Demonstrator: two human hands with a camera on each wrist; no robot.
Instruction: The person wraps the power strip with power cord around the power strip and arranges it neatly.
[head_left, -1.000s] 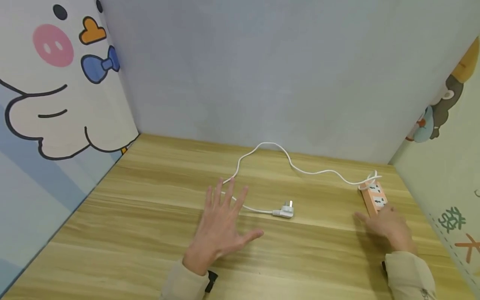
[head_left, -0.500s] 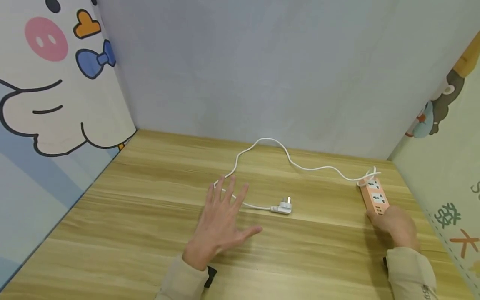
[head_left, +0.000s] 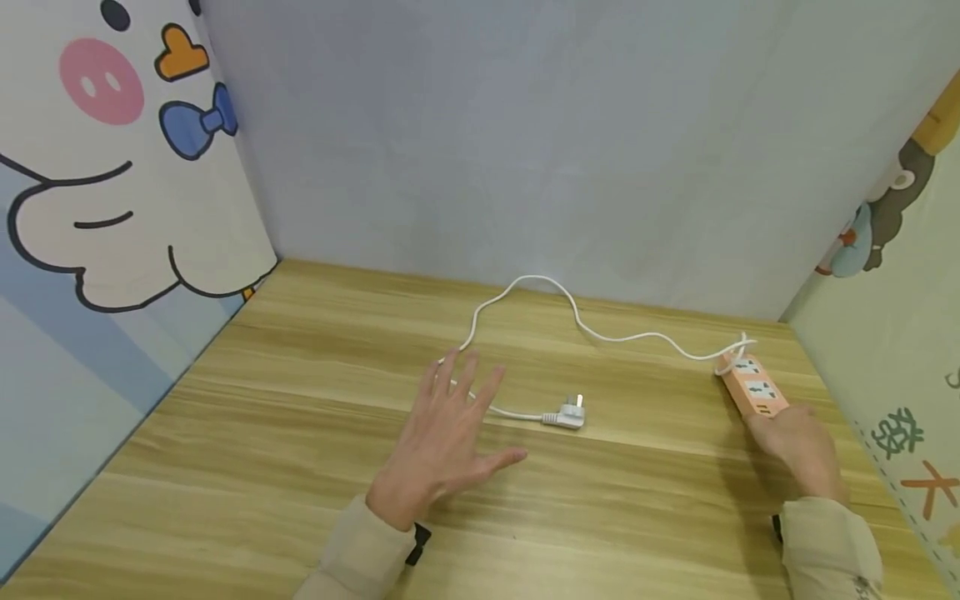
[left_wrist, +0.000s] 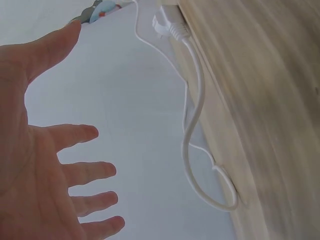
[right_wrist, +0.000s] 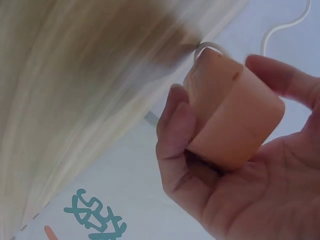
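Observation:
An orange power strip (head_left: 752,387) with white socket faces is at the right of the table. My right hand (head_left: 798,446) grips its near end; in the right wrist view the thumb and curled fingers lie on either side of the strip's end (right_wrist: 240,115). From the far end a white cord (head_left: 637,337) winds left across the table to a white plug (head_left: 572,412), whose prongs point up. My left hand (head_left: 442,442) is spread above the table, left of the plug, hiding a bend of the cord. It holds nothing, and the left wrist view shows the cord (left_wrist: 192,145) apart from its fingers.
The wooden table (head_left: 300,467) meets a grey back wall (head_left: 525,150). A left panel (head_left: 187,208) carries a cartoon animal print, and a pale green printed panel (head_left: 885,367) stands close by the right hand.
My right hand has gone from reaching over the power strip with a finger out to gripping its near end. The strip's near end has shifted slightly right. My left hand stays spread.

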